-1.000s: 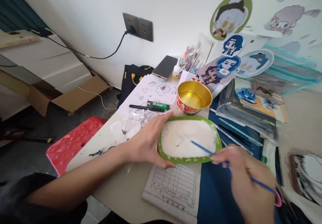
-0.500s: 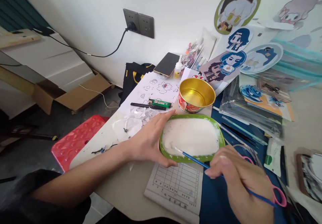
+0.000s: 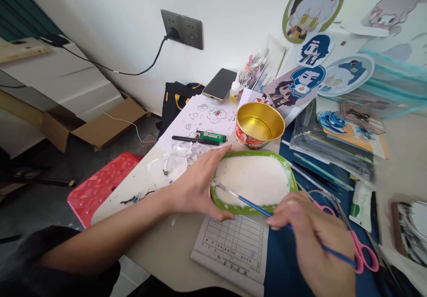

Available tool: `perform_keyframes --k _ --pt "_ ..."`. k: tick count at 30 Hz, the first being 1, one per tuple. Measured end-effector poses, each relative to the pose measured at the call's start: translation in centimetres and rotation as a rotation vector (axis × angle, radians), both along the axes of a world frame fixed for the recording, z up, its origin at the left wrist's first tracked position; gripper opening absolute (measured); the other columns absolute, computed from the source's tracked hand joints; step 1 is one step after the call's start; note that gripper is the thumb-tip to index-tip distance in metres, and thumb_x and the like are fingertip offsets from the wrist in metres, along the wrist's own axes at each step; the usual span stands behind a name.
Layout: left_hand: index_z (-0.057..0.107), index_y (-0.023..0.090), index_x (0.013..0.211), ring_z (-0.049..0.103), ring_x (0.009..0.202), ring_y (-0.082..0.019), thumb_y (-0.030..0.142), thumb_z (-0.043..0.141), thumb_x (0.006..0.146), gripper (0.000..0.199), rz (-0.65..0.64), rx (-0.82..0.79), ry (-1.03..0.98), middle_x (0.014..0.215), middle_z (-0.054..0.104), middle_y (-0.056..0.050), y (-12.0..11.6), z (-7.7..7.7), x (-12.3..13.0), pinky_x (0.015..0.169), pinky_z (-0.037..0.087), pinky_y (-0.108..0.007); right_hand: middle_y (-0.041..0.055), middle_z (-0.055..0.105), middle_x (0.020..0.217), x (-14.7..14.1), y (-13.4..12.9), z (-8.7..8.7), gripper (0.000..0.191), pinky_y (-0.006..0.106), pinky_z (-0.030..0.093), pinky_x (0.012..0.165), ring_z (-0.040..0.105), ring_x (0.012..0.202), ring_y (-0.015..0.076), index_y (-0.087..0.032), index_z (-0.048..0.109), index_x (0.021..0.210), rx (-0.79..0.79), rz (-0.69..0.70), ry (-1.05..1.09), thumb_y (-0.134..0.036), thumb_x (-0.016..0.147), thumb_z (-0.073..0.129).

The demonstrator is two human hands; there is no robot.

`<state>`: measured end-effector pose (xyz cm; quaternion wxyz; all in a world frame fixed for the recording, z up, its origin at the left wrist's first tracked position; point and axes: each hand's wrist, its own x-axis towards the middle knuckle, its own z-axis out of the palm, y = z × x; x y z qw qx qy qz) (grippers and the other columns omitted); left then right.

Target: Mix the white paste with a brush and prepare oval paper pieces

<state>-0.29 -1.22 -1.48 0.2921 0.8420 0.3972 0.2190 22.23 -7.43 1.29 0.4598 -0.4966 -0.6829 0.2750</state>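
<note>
Green dish [image 3: 240, 209]: directly ahead of me, an oblong with rounded corners, its rim flecked with white.
White liquid [image 3: 251, 174]: fills the inside of the dish; small dark marks show near its edges.
Left hand [image 3: 200, 183]: at the left end of the dish, my thumb and fingers spread wide, thumb by the near corner and index finger by the far one, resting against the rim.
Right hand [image 3: 308, 234]: at the near right of the dish, my fingers closed around a brush handle, thumb pressed along it.
Brush [image 3: 253, 204]: blue, slanting across the near side of the dish, its tip at the left end by the inner wall; I cannot tell whether it touches that wall.
Tin [image 3: 247, 139]: open, gold inside, standing just beyond the dish.
Booklet [image 3: 230, 248]: ruled like a form, on my side of the dish.
Pink scissors [image 3: 362, 250]: to the right of the dish, partly covered by my hand.
Paper scraps [image 3: 180, 159]: a loose white heap left of the dish.
Black pen [image 3: 195, 140] and green stick [image 3: 211, 136]: side by side, past the dish's far left corner.
Drawing sheet [image 3: 196, 114]: farther beyond the dish, covered in line doodles.
Phone [image 3: 219, 84] and small bottle [image 3: 234, 91]: next to each other, well past the dish.
Red stool [image 3: 106, 181]: well off to the left of the dish.
</note>
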Motion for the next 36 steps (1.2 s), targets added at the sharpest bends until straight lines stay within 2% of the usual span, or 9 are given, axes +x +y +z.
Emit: perform_keyframes --k 2,6,9,19,22,25,29,32,36 --pt "0.009 0.018 0.140 0.034 0.127 -0.033 0.054 0.077 0.048 0.120 -0.001 -0.003 0.005 0.140 0.033 -0.017 0.0 0.0 0.0 0.105 0.031 -0.047 -0.0031 0.059 0.059 -0.1 0.1 0.0 0.032 0.027 0.040 0.061 0.057 0.060 0.0112 -0.021 0.059 0.062 0.006 -0.102 -0.001 -0.012 0.089 0.045" --pt "0.008 0.020 0.140 0.034 0.128 -0.034 0.054 0.077 0.049 0.119 0.004 -0.005 0.005 0.140 0.034 -0.016 0.0 0.0 0.0 0.105 0.032 -0.048 -0.0030 0.060 0.061 0.0 0.3 0.1 0.032 0.027 0.040 0.061 0.057 0.060 0.0107 -0.021 0.059 0.061 -0.029 -0.019 -0.032 -0.015 0.090 0.045" --pt "0.008 0.021 0.140 0.035 0.127 -0.034 0.054 0.077 0.049 0.118 0.001 -0.015 0.001 0.140 0.034 -0.016 0.0 0.0 0.0 0.105 0.031 -0.049 -0.0035 0.059 0.060 -0.1 0.4 0.1 0.033 0.027 0.039 0.061 0.057 0.060 0.0104 -0.021 0.058 0.061 -0.019 -0.102 -0.026 -0.014 0.090 0.045" --pt "0.011 0.020 0.140 0.035 0.126 -0.035 0.056 0.076 0.048 0.119 0.006 0.006 -0.022 0.140 0.033 -0.017 0.0 -0.3 -0.1 0.104 0.032 -0.050 -0.0018 0.059 0.063 -0.6 1.1 0.2 0.031 0.028 0.040 0.064 0.055 0.063 0.0122 -0.020 0.060 0.065 -0.037 0.057 -0.007 -0.015 0.090 0.043" --pt "0.010 0.020 0.141 0.036 0.125 -0.036 0.057 0.076 0.048 0.119 0.001 0.012 -0.022 0.139 0.034 -0.018 0.1 -0.4 -0.1 0.103 0.033 -0.051 -0.0024 0.059 0.061 -0.7 1.3 0.2 0.032 0.028 0.038 0.064 0.055 0.063 0.0121 -0.021 0.059 0.064 -0.007 -0.031 -0.032 -0.013 0.090 0.043" --pt "0.010 0.020 0.141 0.036 0.126 -0.036 0.055 0.076 0.048 0.119 0.002 0.023 -0.028 0.140 0.033 -0.018 0.1 -0.4 0.0 0.103 0.033 -0.051 -0.0020 0.060 0.063 -0.9 1.4 0.2 0.030 0.030 0.038 0.065 0.054 0.065 0.0133 -0.021 0.060 0.066 0.000 0.059 -0.059 -0.014 0.089 0.044" --pt "0.011 0.020 0.140 0.036 0.126 -0.036 0.055 0.076 0.047 0.120 -0.004 0.026 -0.026 0.140 0.033 -0.019 0.1 -0.3 0.0 0.103 0.033 -0.052 -0.0020 0.061 0.064 -1.1 1.6 0.2 0.029 0.031 0.037 0.065 0.054 0.066 0.0133 -0.021 0.060 0.066 0.027 -0.008 -0.061 -0.013 0.089 0.044" --pt "0.012 0.019 0.140 0.037 0.126 -0.035 0.054 0.077 0.047 0.119 0.007 0.028 -0.022 0.139 0.034 -0.018 0.2 -0.3 0.0 0.103 0.034 -0.051 -0.0022 0.060 0.064 -1.1 1.7 0.2 0.028 0.031 0.037 0.067 0.054 0.067 0.0131 -0.021 0.060 0.067 0.014 0.092 -0.083 -0.014 0.089 0.045" --pt "0.011 0.020 0.140 0.035 0.127 -0.036 0.055 0.076 0.048 0.119 0.003 0.024 -0.020 0.140 0.033 -0.018 0.1 -0.4 -0.1 0.103 0.032 -0.052 -0.0026 0.061 0.064 -1.0 1.9 0.2 0.027 0.031 0.037 0.067 0.054 0.066 0.0125 -0.020 0.060 0.067 0.029 0.043 -0.086 -0.014 0.089 0.046"
